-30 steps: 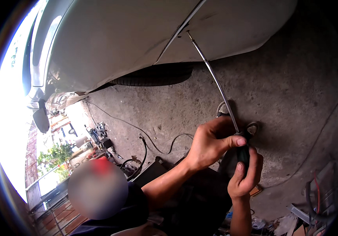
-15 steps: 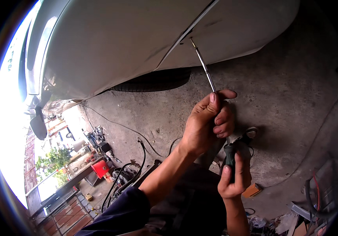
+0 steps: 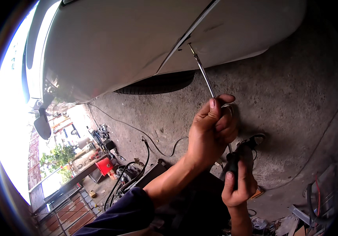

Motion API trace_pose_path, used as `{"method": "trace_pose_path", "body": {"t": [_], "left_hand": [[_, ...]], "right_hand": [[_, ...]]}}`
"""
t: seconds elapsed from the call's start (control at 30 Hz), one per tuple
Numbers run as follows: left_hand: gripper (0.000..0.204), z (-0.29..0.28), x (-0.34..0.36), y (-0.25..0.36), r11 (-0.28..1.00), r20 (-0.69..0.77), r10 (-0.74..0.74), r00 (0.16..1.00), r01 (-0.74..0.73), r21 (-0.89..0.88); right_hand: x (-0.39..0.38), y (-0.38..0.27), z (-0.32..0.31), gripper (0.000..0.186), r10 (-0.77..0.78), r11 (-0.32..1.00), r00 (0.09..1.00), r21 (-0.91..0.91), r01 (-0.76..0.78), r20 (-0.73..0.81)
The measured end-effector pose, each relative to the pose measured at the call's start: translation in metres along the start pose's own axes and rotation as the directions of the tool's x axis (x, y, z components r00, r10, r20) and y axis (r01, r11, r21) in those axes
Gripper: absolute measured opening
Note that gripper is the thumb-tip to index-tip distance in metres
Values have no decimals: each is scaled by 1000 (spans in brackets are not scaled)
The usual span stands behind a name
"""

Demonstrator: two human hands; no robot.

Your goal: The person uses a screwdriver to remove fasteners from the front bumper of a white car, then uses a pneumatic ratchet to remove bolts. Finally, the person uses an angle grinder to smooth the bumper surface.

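A long screwdriver (image 3: 203, 72) with a bright metal shaft and a dark handle slants up to a pale car body panel (image 3: 118, 43). Its narrower, yellowish tip meets the panel, or nearly does, beside a dark gap at the end of a trim strip (image 3: 194, 25). My left hand (image 3: 212, 126) is closed round the shaft about midway, its forefinger sticking out to the right. Lower down, my right hand (image 3: 240, 181) is wrapped round the handle, thumb along its side. The left palm hides part of the shaft.
Under the panel a black tyre (image 3: 157, 83) shows above the rough concrete floor (image 3: 294, 98). A dark cable (image 3: 137, 128) snakes across that floor. Farther left stand a red box (image 3: 104, 166), tools and machinery; scrap (image 3: 263, 224) lies at lower right.
Both hands and the screwdriver sit slightly lower in the picture, and the view has shifted a little. The left fingers are curled more closely round the shaft. Both grips stay held.
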State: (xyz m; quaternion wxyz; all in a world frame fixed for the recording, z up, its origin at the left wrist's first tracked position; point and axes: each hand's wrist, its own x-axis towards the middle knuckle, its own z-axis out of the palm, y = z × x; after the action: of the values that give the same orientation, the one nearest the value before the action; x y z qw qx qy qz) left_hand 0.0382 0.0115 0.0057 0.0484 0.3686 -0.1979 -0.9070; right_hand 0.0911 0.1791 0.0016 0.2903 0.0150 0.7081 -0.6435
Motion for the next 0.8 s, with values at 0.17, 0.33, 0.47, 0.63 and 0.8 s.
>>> {"method": "trace_pose_path", "body": {"t": [0.17, 0.33, 0.47, 0.63, 0.8], "left_hand": [[33, 11, -1, 5, 1000, -35, 30, 999, -30, -1], [31, 6, -2, 8, 999, -46, 15, 999, -17, -36], [31, 9, -1, 7, 998, -29, 29, 999, -30, -49], [34, 17, 2, 1, 998, -37, 60, 998, -61, -22], [34, 16, 7, -2, 997, -52, 77, 996, -77, 5]], "right_hand": [[11, 2, -17, 37, 384, -102, 552, 628, -772, 741], [6, -9, -12, 35, 440, 629, 802, 498, -597, 405], [7, -5, -5, 40, -523, 702, 851, -539, 466, 54], [7, -10, -9, 43, 251, 892, 957, 349, -288, 147], [8, -3, -17, 41, 340, 827, 914, 392, -403, 222]]}}
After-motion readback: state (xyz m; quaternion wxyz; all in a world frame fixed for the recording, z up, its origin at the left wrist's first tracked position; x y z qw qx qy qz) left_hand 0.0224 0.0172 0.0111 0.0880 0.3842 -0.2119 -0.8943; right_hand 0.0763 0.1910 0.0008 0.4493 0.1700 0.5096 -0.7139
